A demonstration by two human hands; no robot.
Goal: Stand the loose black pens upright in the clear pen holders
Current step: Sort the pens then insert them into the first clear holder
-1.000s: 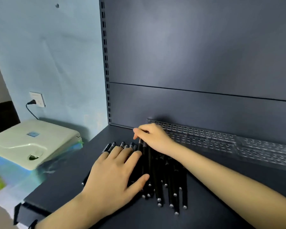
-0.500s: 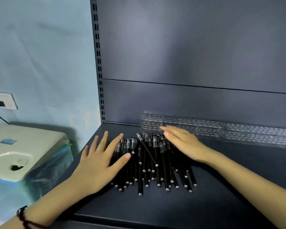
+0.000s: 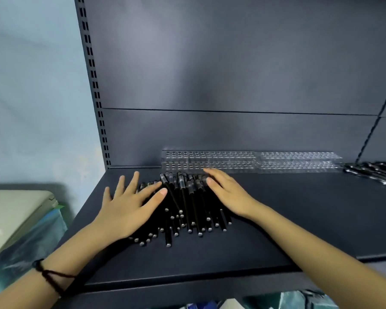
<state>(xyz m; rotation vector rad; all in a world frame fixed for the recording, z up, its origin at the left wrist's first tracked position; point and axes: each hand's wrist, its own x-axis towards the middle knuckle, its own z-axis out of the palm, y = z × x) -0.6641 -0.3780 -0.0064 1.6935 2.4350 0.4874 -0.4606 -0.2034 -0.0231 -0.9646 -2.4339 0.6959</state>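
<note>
Pens [image 3: 188, 210] are lying flat in a loose black heap on the shelf [image 3: 299, 219], silvery ends pointing back toward us, and the heap is sitting between our two hands.

We are laying our left hand [image 3: 129, 208] palm down on the heap's left edge, fingers [image 3: 133, 181] straight and fanned wide. The index finger and thumb are resting on pens, while the outer fingers are reaching over bare shelf beside the heap. It is gripping nothing.

We are laying our right hand [image 3: 228, 195] palm down on the heap's right side, fingers straight and close together, angled left and away from us. Pen caps are poking out just left of its fingertips. It is pinching nothing either.

Both forearms are stretching in from the lower corners and converging on the heap. A dark cord [image 3: 47, 275] is circling our left wrist.

Holders [image 3: 254, 162], clear and set in two stepped rows, are standing just beyond our right fingertips, against the back panel [image 3: 232, 74]. We cannot tell whether the fingertips are touching them.

Well off to the right of our right fingers, a second pile [image 3: 374, 172] of pens is lying on the same shelf. Left of our left fingers, lower than the shelf, a beige machine [image 3: 13, 215] is sitting beside blue plastic wrap.
</note>
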